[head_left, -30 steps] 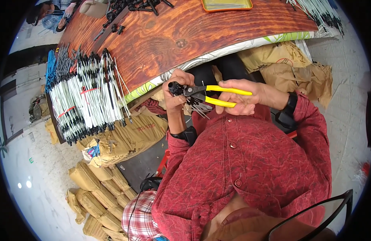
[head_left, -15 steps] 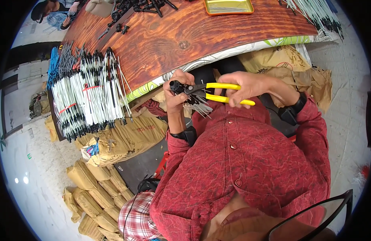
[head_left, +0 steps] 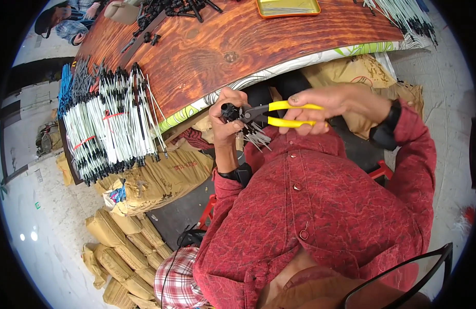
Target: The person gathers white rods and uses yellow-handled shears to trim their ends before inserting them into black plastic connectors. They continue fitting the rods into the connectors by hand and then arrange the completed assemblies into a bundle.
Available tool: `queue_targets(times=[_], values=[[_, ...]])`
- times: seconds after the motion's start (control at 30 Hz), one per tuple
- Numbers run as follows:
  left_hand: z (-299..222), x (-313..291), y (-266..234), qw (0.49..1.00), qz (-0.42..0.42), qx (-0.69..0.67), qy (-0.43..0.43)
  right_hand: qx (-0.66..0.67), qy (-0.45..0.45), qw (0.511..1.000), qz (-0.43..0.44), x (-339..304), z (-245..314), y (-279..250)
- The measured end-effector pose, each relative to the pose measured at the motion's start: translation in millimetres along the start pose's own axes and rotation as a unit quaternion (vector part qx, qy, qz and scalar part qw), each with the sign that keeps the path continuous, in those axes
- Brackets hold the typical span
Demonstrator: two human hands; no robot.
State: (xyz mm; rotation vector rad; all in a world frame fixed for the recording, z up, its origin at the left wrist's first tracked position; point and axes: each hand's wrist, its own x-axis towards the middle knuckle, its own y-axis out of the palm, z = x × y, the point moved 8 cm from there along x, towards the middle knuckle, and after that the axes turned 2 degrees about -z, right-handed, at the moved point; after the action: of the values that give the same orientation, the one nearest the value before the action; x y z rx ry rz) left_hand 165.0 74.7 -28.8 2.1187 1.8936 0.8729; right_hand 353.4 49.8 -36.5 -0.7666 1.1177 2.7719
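In front of my chest, just off the table edge, my left hand (head_left: 221,126) is closed around a black plastic fitting (head_left: 230,111) with a round end. A bunch of thin grey-and-dark rods (head_left: 258,138) sticks out below that hand toward my shirt. My right hand (head_left: 323,100) grips pliers (head_left: 277,106) by their yellow handles, with the fingers curled round them. The dark jaws of the pliers reach in beside the fitting at my left fingers. What exactly sits between the jaws is hidden.
On the brown wooden table (head_left: 207,59) lie bundled white rods with black ends (head_left: 106,126) at left, black fittings (head_left: 181,7) and a yellow tray (head_left: 288,13) farther back. Brown sacks (head_left: 166,172) lie below. A co-worker's arm (head_left: 75,31) shows at far left.
My right hand has shifted its grip and closed farther round the handles, which now stand closer together. Its wrist has moved right and upward. My left hand stays nearly in place.
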Motion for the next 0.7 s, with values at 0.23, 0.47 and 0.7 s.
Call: queue_targets(times=[0.23, 0.47, 0.7], values=[[9, 12, 1, 0.999, 0.033, -0.028, -0.011, 0.101, -0.056, 0.989, 0.088, 15, -7, -1], [11, 12, -8, 0.999, 0.013, -0.048, -0.019, 0.076, -0.071, 0.994, 0.015, 23, -7, 1], [-3, 10, -24, 1.0, -0.007, -0.022, -0.012, 0.074, -0.159, 0.984, -0.043, 43, 3, 9]])
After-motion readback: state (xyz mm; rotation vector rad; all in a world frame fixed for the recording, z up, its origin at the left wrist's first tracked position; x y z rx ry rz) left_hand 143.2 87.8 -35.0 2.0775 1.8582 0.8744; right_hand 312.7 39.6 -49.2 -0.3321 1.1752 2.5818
